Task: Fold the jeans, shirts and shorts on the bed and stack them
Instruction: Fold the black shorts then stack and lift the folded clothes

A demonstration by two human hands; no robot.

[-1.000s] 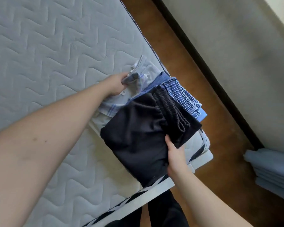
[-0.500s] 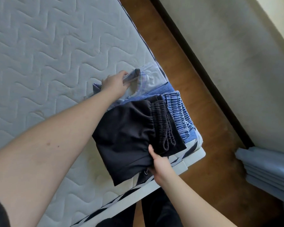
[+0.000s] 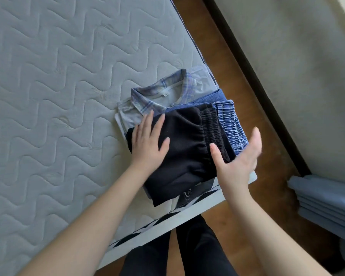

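Black shorts (image 3: 181,148) top the folded stack at the bed's (image 3: 48,96) near right corner, over blue striped shorts (image 3: 230,124), denim jeans (image 3: 211,97) and a plaid shirt (image 3: 159,96) at the far side. We see our left hand (image 3: 147,142) flat on the black shorts, fingers straight. Our right hand (image 3: 239,158) hovers open just right of the stack, holding nothing.

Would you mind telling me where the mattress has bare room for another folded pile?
Bare mattress runs left of and beyond the stack. It is crowded at the corner, where the stack lies between the left hand and the right hand.
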